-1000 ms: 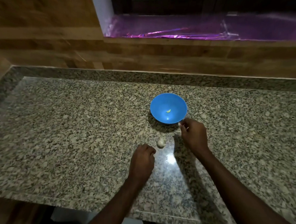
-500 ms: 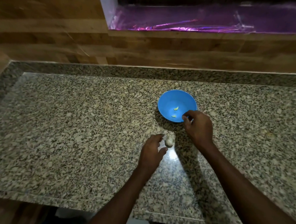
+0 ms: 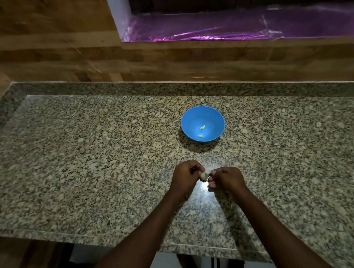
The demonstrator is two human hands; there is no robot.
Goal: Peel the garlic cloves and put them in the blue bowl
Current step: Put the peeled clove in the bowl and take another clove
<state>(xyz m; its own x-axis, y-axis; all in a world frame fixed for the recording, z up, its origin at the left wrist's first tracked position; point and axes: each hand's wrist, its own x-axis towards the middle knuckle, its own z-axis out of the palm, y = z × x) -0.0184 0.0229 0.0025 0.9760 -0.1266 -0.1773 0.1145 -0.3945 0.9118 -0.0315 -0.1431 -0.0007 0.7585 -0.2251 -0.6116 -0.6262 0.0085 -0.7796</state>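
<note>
A blue bowl [image 3: 203, 114] stands on the granite counter [image 3: 88, 160] and holds two small pale peeled cloves [image 3: 202, 127]. Nearer to me, both hands meet over the counter. My left hand [image 3: 185, 178] grips a whitish piece of garlic [image 3: 204, 175] in its curled fingers. My right hand [image 3: 226, 179] pinches the same garlic from the right side with its fingertips. Most of the garlic is hidden by the fingers.
A wooden wall panel [image 3: 135, 55] rises behind the counter, with a ledge covered in shiny purple film [image 3: 239, 32] above it. The counter's front edge [image 3: 105, 240] runs just below my forearms. A bright light reflection [image 3: 204, 185] shows under the hands.
My left hand picked the garlic up off the counter. My right hand came back from the bowl, where a second clove now lies, and took hold of the garlic.
</note>
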